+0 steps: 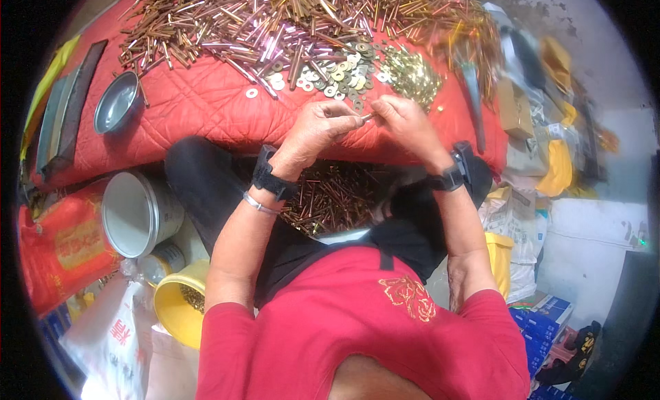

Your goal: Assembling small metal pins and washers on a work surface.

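Slim metal piece [368, 117], partly hidden by fingers, held above the near part of a red quilted cover [199, 104]. Grip of left hand [315, 130] and right hand [412, 126] closed on it, thumbs against fingers. Just beyond, scattered washers [338, 76], gold-coloured bits [412, 77] to their right; farthest, heaped copper-coloured rods [240, 18].

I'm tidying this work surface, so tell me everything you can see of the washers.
The washers are flat rings with round holes, metal by their look: some pale silver, others brassy or darker. They lie in a loose, overlapping spread on the red cloth, one apart on the left. Copper-toned rods meet their far side; glittering gold-coloured pieces lie to their right. The left hand and right hand are on the near side; contact is unclear.
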`<state>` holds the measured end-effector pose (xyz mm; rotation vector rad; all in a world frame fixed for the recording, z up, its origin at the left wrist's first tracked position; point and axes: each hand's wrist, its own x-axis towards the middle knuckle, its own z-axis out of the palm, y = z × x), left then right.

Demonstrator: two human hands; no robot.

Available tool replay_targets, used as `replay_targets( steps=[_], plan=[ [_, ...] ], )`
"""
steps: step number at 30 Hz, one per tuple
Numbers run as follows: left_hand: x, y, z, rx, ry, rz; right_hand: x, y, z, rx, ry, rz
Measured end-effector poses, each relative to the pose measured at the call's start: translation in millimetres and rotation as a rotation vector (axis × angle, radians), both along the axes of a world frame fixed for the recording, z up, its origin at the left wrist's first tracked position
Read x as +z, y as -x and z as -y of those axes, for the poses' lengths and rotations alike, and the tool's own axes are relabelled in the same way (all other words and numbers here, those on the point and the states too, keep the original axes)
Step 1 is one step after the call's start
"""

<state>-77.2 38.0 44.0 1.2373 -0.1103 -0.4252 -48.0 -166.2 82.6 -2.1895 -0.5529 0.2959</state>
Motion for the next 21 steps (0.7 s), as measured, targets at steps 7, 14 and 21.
replay_targets(
  steps=[7,14,21],
  plan=[
    [0,1,-4,-0.015,0.151,-0.125,-10,7,-15,-0.127,-0.28,0.138],
    [0,3,-2,-0.044,0.139,-0.132,-3,7,-23,-0.148,-0.156,0.194],
    [2,3,-2,-0.043,0.128,-0.136,3,15,-22,-0.108,-0.133,0.285]
  ],
)
